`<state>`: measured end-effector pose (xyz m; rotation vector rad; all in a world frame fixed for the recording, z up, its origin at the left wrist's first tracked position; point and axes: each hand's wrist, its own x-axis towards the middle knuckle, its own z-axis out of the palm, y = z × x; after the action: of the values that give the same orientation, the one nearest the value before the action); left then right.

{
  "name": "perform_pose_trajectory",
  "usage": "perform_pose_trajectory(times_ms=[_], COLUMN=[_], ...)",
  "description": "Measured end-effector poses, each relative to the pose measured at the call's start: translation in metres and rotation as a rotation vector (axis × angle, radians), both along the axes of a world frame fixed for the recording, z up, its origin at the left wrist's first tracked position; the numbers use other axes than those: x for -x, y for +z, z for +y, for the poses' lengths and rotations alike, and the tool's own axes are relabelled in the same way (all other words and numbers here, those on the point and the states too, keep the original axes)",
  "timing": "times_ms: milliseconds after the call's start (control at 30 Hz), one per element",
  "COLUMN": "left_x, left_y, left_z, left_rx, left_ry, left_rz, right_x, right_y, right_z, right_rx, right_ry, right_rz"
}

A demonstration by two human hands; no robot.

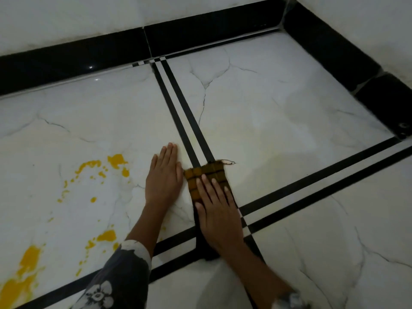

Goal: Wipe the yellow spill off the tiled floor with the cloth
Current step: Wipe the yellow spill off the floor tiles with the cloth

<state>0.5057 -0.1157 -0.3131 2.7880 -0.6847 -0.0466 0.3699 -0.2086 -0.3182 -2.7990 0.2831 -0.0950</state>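
A: Sleeve (pixel 124 275), dark w/ white flower print, sat nearest the lens, lower left. What was logged next?

B: Item 1, left hand (pixel 163 175): flat on the tiled floor (pixel 278 103), palm down, fingers straight and together, holding nothing. It lay just left of the cloth, touching or nearly so; couldn't tell which.

A: And item 2?

B: Right hand (pixel 217 208): spread open, palm pressed down on the cloth (pixel 206 177), fingers splayed, not curled round it.

A: Cloth condition?

B: Brown-yellow check, folded to a narrow strip, lying over the double black stripe (pixel 178 108) near where the stripes crossed. Loose thread trailed off its far right corner. Near end was dark and partly hidden under the wrist.

A: Spill location?

B: Yellow spill (pixel 26 270): biggest patch at lower left edge, w/ scattered blobs and drops arcing up toward the left hand. All of it was left of both hands, apart from the cloth.

A: Surroundings?

B: Black skirting (pixel 211 34) ran along the walls at back and right.
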Motion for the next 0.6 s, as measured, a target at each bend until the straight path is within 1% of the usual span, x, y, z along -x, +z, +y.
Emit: perform_pose_trajectory(times_ms=[67, 133, 200, 233, 300, 367, 400, 467, 500, 533, 600], left_x=[-0.002, -0.002, -0.002, -0.002, -0.002, -0.002, -0.002, -0.002, -0.002, -0.003, -0.004], left_y=[-0.001, -0.004, -0.006, -0.005, -0.004, -0.002, -0.002, -0.001, -0.001, -0.001, -0.001], left_z=[0.001, 0.003, 0.003, 0.002, 0.0, 0.0, 0.0, 0.0, -0.002, -0.002, -0.003], left_rx=[0.015, 0.022, 0.027, 0.027, 0.025, 0.025, 0.022, 0.012, 0.012, 0.014, 0.026], left_ry=[-0.006, -0.004, 0.002, 0.008, 0.012, 0.017, 0.014, 0.02, 0.025, 0.035, 0.056], left_rz=[0.001, -0.007, -0.022, -0.023, -0.018, -0.009, -0.007, -0.01, -0.007, 0.0, 0.002], right_x=[-0.051, -0.101, -0.116, -0.111, -0.094, -0.102, -0.114, -0.134, -0.136, -0.135, -0.131], right_y=[0.004, 0.002, -0.002, -0.003, -0.004, -0.002, 0.0, 0.004, 0.002, 0.0, -0.003], right_z=[-0.023, -0.053, -0.053, -0.043, -0.024, -0.031, -0.037, -0.043, -0.04, -0.032, -0.029], right_rx=[0.034, 0.034, 0.027, 0.053, 0.082, 0.118, 0.096, 0.012, 0.005, 0.015, 0.052], right_ry=[0.037, -0.088, -0.22, -0.194, -0.003, 0.154, 0.127, -0.057, -0.123, -0.126, 0.022], right_rz=[-0.025, -0.018, -0.005, -0.01, 0.01, 0.012, 0.018, -0.015, -0.034, -0.034, 0.003])
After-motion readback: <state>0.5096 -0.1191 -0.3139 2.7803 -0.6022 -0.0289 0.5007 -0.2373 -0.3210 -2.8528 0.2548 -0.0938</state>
